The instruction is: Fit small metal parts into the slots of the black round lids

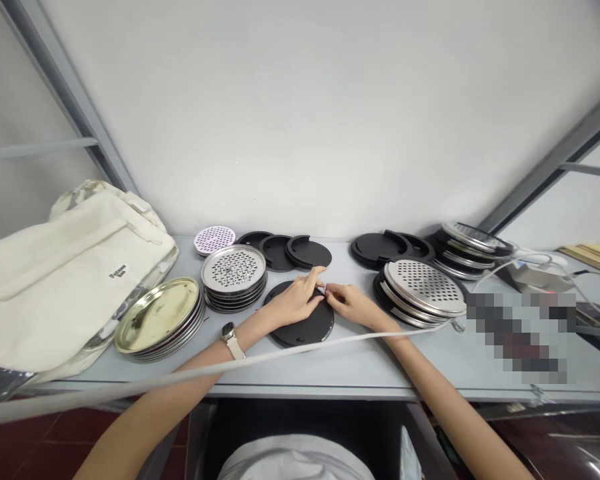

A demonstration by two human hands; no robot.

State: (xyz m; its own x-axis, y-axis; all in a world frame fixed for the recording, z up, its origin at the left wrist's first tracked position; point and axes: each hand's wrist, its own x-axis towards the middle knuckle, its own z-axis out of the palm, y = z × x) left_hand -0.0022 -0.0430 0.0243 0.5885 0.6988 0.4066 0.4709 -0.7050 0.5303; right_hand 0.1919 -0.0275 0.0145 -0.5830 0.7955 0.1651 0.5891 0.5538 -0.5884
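Observation:
A round black disc [300,331] lies on the grey table in front of me. My left hand [296,299] rests over its upper part, thumb and fingers spread apart. At the disc's upper right edge, the fingertips of my right hand [349,305] are pinched together, close to the left fingertips. Whatever is between the right fingers is too small to make out. Left of the disc stands a stack of silver perforated round plates [233,270]. To the right, more perforated metal plates [425,287] are piled with black rings.
Gold-coloured round plates [157,317] are stacked beside a cream bag [70,273] at left. Black round covers [309,253] lie along the wall, with more black covers [380,248] farther right. A white cable [260,360] crosses in front of my forearms.

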